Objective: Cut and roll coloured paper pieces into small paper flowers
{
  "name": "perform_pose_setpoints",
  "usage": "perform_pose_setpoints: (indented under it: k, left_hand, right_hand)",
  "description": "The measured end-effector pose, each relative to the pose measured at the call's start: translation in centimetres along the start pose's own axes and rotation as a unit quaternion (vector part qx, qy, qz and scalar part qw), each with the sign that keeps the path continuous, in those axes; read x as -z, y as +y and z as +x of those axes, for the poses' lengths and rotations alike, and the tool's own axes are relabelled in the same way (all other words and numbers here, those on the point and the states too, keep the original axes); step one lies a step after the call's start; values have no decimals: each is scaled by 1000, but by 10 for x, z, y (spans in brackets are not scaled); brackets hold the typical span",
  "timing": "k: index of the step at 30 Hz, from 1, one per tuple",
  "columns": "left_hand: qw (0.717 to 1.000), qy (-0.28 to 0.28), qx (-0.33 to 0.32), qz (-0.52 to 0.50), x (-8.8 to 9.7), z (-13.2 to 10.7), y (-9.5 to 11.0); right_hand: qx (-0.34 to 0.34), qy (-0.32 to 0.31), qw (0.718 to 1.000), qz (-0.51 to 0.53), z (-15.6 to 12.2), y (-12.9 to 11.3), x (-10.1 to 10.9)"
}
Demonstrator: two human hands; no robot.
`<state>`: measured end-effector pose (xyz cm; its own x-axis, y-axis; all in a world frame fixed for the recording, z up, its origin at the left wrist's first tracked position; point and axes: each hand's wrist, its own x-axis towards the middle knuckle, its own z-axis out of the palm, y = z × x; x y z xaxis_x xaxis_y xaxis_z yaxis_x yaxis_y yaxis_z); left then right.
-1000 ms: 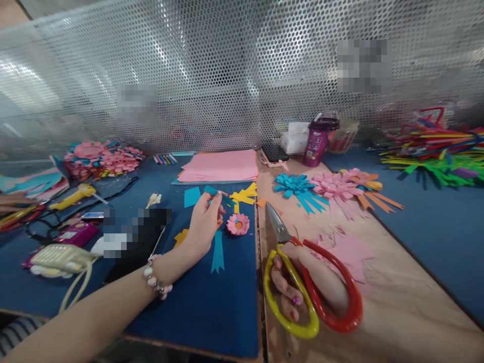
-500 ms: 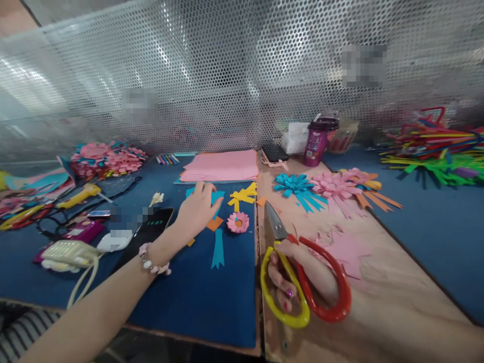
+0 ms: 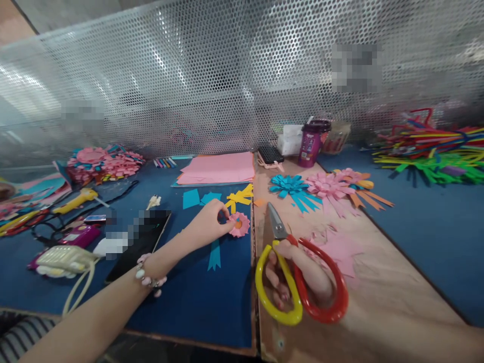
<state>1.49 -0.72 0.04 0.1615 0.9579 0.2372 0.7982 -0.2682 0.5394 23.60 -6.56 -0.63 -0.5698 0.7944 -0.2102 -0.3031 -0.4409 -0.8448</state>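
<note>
My left hand (image 3: 209,224), a beaded bracelet on its wrist, has thumb and finger at the left edge of a small pink paper flower (image 3: 241,228) with an orange centre. My right hand (image 3: 302,267) grips large scissors (image 3: 279,227) with one yellow and one red handle loop; the blades point away and look closed. Beneath my left hand lies a blue notched paper strip (image 3: 214,256). Blue paper pieces (image 3: 191,198) and yellow cut strips (image 3: 239,197) are just beyond it.
Stacked pink sheets (image 3: 219,168) lie at the back. Paper flowers (image 3: 291,187) and pink scraps (image 3: 340,252) are on the wooden board. A purple cup (image 3: 310,143) stands behind. On the left are a phone (image 3: 141,247), a yellow glue gun (image 3: 77,199) and a flower pile (image 3: 100,164).
My left hand has moved right and nearer, from the blue paper pieces to the pink paper flower. The right hand keeps the scissors in nearly the same place. The view has shifted slightly.
</note>
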Motion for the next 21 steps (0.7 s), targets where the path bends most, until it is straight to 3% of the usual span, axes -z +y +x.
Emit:
perform_pose_setpoints:
  k: [2,5,7,9,13,17,21]
  left_hand:
    - [999,8,-2,-31,0,-1,6]
    - [996,56,-50,-52,-3,-5,18]
    - [990,67,-119,-23,-8,-9,24]
    - [978,37,-205,25,-14,-13,27]
    - [937,-3,-331,115,-16,-18,27]
    - [919,-28,-355,169,-11,-19,24]
    - [923,40,-346,165,-16,-19,22]
  right_hand:
    - [10,45,999,1,-4,4,-1]
    - [85,111,990,23,-14,12,-5]
    - [110,103,988,34,-21,17,-7]
    - [120,73,990,20,-29,22,-7]
    - [61,22,998,14,-40,27,-4]
    - [55,74,996,-2,-42,31,1]
    - [21,97,994,41,-38,30,0]
